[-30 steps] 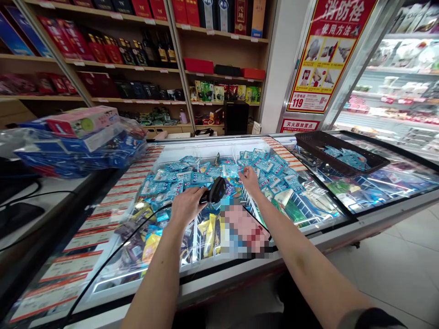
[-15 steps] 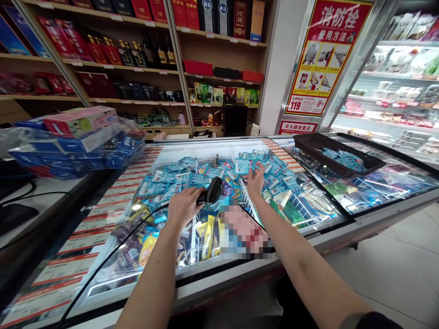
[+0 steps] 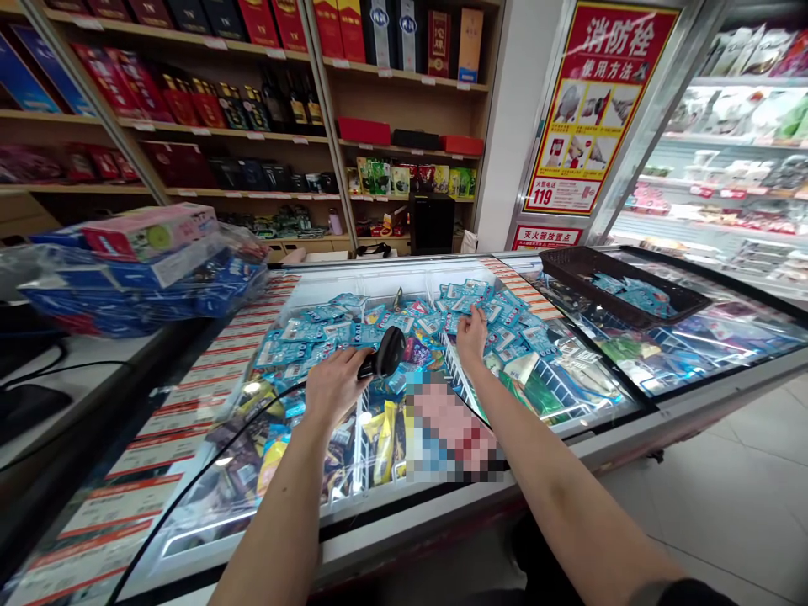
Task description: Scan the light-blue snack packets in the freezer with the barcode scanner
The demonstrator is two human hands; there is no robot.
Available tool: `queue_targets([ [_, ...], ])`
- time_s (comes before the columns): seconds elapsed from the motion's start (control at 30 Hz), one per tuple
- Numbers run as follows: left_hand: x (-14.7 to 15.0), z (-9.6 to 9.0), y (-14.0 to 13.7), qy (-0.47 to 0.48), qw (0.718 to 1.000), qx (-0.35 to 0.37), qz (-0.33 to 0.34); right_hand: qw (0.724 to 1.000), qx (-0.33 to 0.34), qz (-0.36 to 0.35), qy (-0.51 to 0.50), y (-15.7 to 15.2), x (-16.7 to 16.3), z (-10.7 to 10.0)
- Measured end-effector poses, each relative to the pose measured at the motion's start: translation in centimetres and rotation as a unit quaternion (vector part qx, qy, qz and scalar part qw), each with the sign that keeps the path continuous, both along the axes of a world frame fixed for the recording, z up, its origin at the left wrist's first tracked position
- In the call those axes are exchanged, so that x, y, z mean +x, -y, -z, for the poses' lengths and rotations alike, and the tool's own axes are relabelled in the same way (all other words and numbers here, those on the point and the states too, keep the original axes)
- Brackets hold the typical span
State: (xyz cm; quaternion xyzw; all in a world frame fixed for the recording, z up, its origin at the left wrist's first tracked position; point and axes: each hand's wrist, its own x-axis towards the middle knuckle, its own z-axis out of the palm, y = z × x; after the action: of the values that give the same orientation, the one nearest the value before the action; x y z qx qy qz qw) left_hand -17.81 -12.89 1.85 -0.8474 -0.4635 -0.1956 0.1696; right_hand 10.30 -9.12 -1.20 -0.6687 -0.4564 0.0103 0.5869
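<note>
My left hand (image 3: 334, 385) is wrapped around the handle of a black handheld barcode scanner (image 3: 386, 353), its head pointing right over the freezer. A black cable runs from it toward the lower left. Farther right, my right hand (image 3: 472, 338) has its fingers curled together at a spread of blue packets (image 3: 511, 313). Whether a packet is between those fingertips I cannot tell. More blue packets (image 3: 300, 332) lie on the left side, beyond the scanner. A blurred-out pinkish rectangular thing (image 3: 451, 425) lies near the front edge, between my forearms.
The glass-topped chest freezer (image 3: 568, 459) holds wire baskets with yellow packages (image 3: 382, 442). A brown plastic tray (image 3: 688, 305) with blue packets rests on its right side. Bagged boxes (image 3: 151, 265) stand at left. Shelves line the back wall.
My right hand's fingers have drawn in from a more spread pose among the blue packets. The scanner in my left hand has shifted slightly left.
</note>
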Motion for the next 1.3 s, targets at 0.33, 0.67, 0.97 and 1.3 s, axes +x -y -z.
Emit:
queue_targets([
  [0.33,0.0,-0.6,-1.2,-0.008,0.999,-0.022,-0.031,0.997,0.020,-0.014,0.078,0.3,-0.5,-0.3],
  [0.67,-1.1,-0.3,-1.7,-0.001,0.999,-0.019,-0.035,0.865,-0.036,-0.278,0.417,-1.3,-3.2,-0.6],
  [0.97,-1.9,-0.5,-1.9,0.022,0.997,-0.014,-0.070,0.847,-0.054,-0.298,0.437,-1.0,-3.5,-0.7],
  [1.3,-2.1,-1.0,-1.5,0.030,0.997,-0.034,-0.057,0.880,-0.126,-0.240,0.390,-4.7,-4.1,-1.8],
])
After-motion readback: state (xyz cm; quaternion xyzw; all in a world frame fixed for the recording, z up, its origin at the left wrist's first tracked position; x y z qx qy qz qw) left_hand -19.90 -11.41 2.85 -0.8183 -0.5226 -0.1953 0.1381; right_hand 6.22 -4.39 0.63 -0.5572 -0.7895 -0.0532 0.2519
